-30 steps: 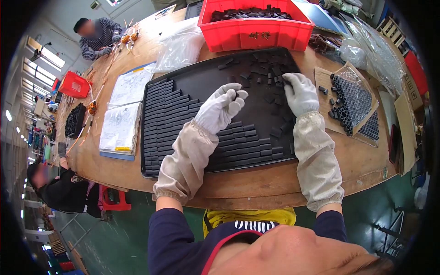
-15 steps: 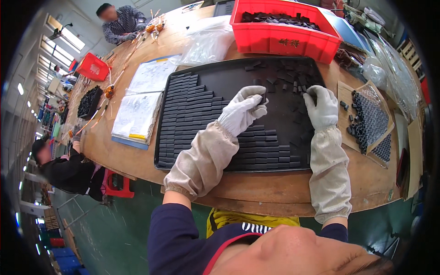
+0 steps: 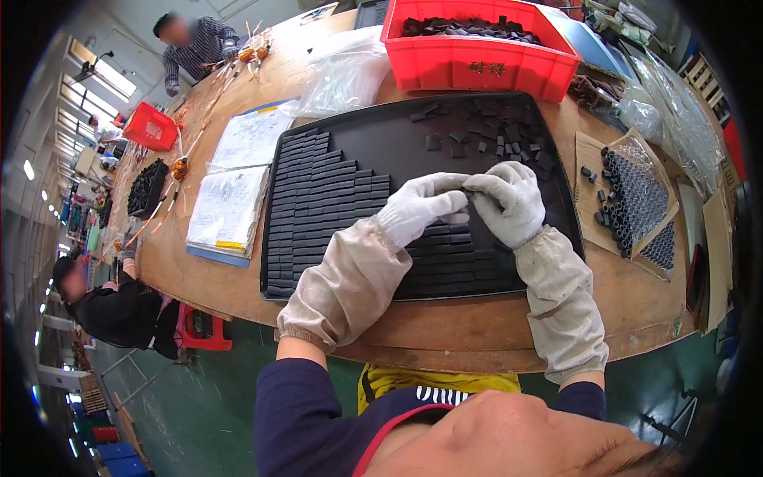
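Creased white papers (image 3: 229, 208) lie left of a shallow black tray (image 3: 397, 141) with rounded corners. In it, matte black tubes (image 3: 311, 211) form tight, stair-edged rows. Over the tray, the white-gloved left hand (image 3: 421, 208) bends its fingers to meet the curled fingertips of the likewise gloved right hand (image 3: 510, 205); a small dark piece (image 3: 468, 193) shows there, but I cannot tell which hand pinches it. Loose black pieces (image 3: 458, 149) lie scattered beyond, before a smooth red plastic bin (image 3: 445, 73). Rightmost, round black rings (image 3: 640, 195) sit packed on brown cardboard (image 3: 586, 155).

Blk rows (image 3: 318, 215) pt. hidden behind L sleeve (image 3: 350, 278)
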Demonstrator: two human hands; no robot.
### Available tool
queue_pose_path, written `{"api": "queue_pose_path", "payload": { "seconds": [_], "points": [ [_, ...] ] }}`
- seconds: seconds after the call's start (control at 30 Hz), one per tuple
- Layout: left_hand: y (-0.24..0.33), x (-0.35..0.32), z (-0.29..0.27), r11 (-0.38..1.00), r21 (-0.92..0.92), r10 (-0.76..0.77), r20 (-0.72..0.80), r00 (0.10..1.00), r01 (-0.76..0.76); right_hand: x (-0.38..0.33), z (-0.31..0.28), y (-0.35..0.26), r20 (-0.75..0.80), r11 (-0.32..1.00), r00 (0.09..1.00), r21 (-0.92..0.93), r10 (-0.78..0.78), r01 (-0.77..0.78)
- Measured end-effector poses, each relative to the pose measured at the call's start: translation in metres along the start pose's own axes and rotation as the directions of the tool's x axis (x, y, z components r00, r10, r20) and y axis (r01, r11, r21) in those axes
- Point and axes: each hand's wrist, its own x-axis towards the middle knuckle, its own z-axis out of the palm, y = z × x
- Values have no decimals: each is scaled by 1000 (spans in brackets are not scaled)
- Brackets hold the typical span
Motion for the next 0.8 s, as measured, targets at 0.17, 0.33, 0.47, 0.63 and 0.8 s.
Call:
{"api": "queue_pose_path", "payload": {
  "seconds": [0.17,0.33,0.47,0.63,0.8],
  "points": [
    [5,0,-1,970,236,-49,-69,996,64,3,0,0,7,1000,1000,7,-23,23],
    [4,2,-6,961,268,-27,-144,989,65,-12,12,5,133,743,867,464,480,-483],
    [0,3,-10,974,220,-35,-132,991,63,-11,10,-5,207,548,843,678,497,-490],
    [-6,4,-13,991,108,-65,-99,993,76,-13,13,-2,189,613,860,631,474,-476],
    [-4,3,-6,985,145,-74,-103,992,89,-15,12,-1,216,595,837,616,502,-516]
  ]
}}
